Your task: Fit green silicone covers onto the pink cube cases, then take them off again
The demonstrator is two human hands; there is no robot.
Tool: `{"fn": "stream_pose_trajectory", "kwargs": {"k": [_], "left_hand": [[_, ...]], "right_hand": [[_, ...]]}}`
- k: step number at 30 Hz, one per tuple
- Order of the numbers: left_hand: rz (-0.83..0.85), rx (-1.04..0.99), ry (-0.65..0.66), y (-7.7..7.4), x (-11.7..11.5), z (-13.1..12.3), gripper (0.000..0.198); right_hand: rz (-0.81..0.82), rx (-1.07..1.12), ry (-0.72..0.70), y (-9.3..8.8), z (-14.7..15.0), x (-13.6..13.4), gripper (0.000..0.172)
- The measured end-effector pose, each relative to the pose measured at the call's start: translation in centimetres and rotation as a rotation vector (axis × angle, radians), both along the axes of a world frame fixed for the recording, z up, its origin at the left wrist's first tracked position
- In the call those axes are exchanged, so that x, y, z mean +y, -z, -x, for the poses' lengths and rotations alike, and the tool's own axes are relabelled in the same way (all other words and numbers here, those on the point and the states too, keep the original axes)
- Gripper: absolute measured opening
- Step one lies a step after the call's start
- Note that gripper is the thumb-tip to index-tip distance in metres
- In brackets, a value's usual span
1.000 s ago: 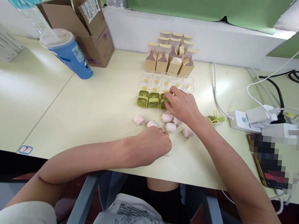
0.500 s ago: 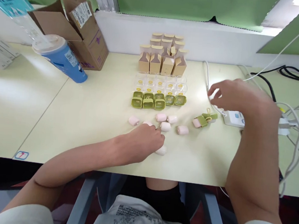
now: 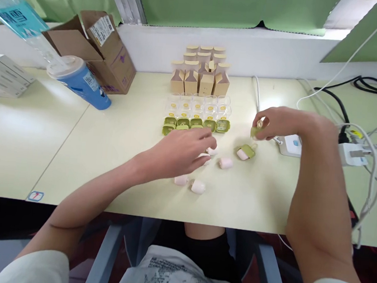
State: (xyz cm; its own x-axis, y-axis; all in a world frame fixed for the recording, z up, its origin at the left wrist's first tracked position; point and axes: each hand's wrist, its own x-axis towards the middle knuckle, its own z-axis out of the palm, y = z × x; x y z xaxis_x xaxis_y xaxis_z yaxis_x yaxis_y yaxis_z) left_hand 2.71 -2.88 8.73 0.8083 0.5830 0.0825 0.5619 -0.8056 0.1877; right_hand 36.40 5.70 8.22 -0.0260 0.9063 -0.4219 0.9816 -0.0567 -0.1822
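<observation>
left hand [image 3: 177, 151] curled over pink pieces [image 3: 198, 186] | right hand [image 3: 278, 122] pinches one green case [image 3: 255, 131]

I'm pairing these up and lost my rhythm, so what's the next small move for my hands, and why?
Probably close the left hand on the pink piece at its fingertips and bring it toward the right hand. The right hand already holds a green case, and another green case on the table already carries a pink piece.

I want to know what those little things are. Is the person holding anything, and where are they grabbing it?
The right hand pinches a small green case by its end, above the table. The left hand reaches over pink pieces; whether it holds one cannot be told.
</observation>
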Motion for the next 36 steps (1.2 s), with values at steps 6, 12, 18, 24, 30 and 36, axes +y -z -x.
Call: {"fn": "stream_pose_trajectory", "kwargs": {"k": [6,12,18,24,30,36], "left_hand": [[0.117,-0.539,-0.084,2.8,3.1,0.2,0.052],[0.119,-0.695,-0.137,3.7,5.1,0.4,0.064],[-0.049,-0.704,-0.332,3.1,5.4,0.7,0.052],[-0.037,-0.699,-0.322,3.5,6.0,0.9,0.051],[-0.332,-0.416,-0.281,3.3,5.6,0.2,0.024],[-0.308,-0.3,-0.29,3.6,6.1,-1.5,0.079]], "right_hand": [[-0.512,0.268,-0.14,-2.8,5.1,-2.5,0.028],[-0.416,1.104,-0.104,-0.3,12.4,-4.3,0.038],[-0.516,1.165,-0.11,-0.2,13.7,-5.4,0.038],[-0.628,1.108,-0.133,0.0,13.9,-5.5,0.028],[-0.708,0.67,-0.005,0.0,15.0,-6.1,0.011],[-0.488,0.757,0.163,-0.1,15.4,-5.3,0.024]]}}
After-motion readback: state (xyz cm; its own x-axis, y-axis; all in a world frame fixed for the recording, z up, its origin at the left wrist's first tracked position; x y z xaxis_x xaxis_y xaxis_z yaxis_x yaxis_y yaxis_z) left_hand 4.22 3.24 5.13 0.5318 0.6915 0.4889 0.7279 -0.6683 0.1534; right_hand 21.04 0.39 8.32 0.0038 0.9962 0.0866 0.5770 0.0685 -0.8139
